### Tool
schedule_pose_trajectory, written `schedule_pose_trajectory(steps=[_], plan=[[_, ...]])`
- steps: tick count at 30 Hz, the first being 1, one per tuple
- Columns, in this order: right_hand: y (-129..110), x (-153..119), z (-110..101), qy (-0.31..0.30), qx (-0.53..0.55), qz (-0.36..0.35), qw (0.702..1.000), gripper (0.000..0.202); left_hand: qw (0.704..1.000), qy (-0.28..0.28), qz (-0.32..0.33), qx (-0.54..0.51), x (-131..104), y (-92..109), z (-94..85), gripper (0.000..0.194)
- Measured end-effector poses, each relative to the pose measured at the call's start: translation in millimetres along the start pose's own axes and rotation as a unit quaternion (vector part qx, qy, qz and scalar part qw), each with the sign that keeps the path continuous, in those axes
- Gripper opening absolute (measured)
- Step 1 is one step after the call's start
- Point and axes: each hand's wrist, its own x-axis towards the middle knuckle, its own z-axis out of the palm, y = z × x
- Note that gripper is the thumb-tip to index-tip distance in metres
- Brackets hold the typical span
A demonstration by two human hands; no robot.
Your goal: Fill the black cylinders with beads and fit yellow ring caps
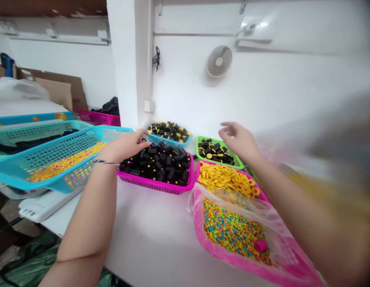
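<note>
Overhanging black pieces (164, 161), left hand (128, 144) is showing narrowly parted fingers (140, 134); right hand (239, 138), fingers loosely apart, is hovering near green basket (238, 162).

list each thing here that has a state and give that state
left hand, fingers bent, holding unclear
right hand, raised, fingers loosely bent, nothing seen in it
middle magenta basket, heaped full
green basket, well filled
large blue basket, partly filled
plastic bag, open, multicoloured beads showing
fan, running or stopped unclear
</note>
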Motion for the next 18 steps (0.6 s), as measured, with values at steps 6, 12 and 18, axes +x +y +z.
schedule_pose_trajectory(steps=[6,12,18], plan=[[-45.2,-67.3,33.4,-0.234,0.009,-0.074,0.970,0.018,0.999,-0.044,0.001,0.021,51.9,-22.2,78.7,0.062],[-59.5,-90.0,37.6,-0.343,0.019,-0.053,0.938,0.019,0.998,-0.061,0.000,0.024,63.4,-22.8,113.9,0.035],[-52.8,-92.0,35.9,-0.376,0.027,-0.032,0.926,0.020,0.996,-0.086,0.019,-0.005,66.0,-28.5,106.0,0.033]])
